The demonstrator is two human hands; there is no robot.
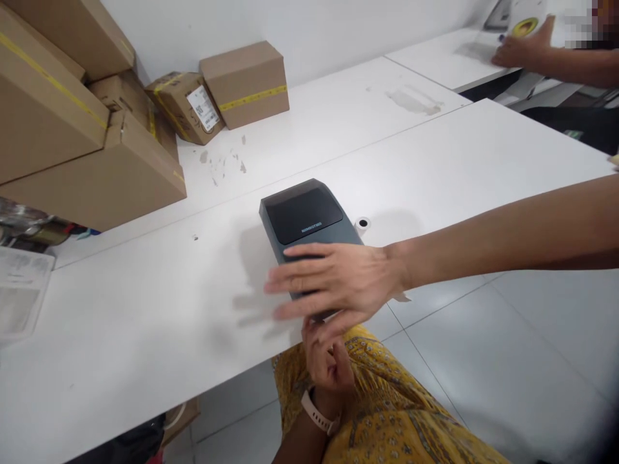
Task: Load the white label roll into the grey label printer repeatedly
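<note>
A dark blue-grey label printer [316, 212] with a glossy black lid and a brand name, seemingly NIIMBOT, lies near the front edge of the table. Over its near half is my right hand [333, 283], palm down with fingers spread and somewhat blurred; whether it touches the casing I cannot tell. My left hand [329, 361], a pale band on its wrist, is closed at the printer's near end, partly under my right hand. What its curled fingers hold, if anything, is hidden. Beside the printer's right side stands a small white roll [362, 225] with a dark core.
Cardboard boxes [140, 161] with yellow tape are stacked at the left. Two smaller boxes [251, 84] stand against the wall. A clear plastic container [22, 290] sits at the left edge. At the upper right, another person's hand [527, 48] is by a white package.
</note>
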